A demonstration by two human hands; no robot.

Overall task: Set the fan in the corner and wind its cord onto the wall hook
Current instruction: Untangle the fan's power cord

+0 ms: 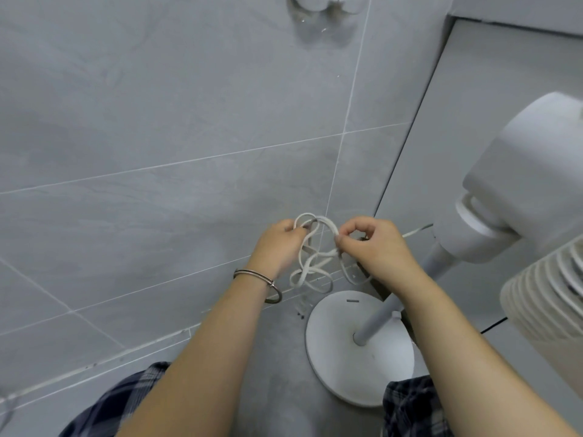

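A white pedestal fan stands at the right, by the wall corner: round base (340,357) on the floor, grey pole (407,285), motor housing (517,171) and grille (549,294) close to the camera. Its white cord (310,269) hangs in several loose loops against the grey tiled wall, above the base. My left hand (277,244) holds the top loops on the left. My right hand (372,244) pinches the cord on the right. Between the hands the loops go over a small wall hook (310,230), mostly hidden by cord and fingers.
The grey tiled wall (157,137) fills the left and middle. A pale fitting (318,3) is mounted on the wall at the top edge. A recessed panel (473,89) is at the right. A metal bracelet (262,283) circles my left wrist. Checked trousers (126,402) show below.
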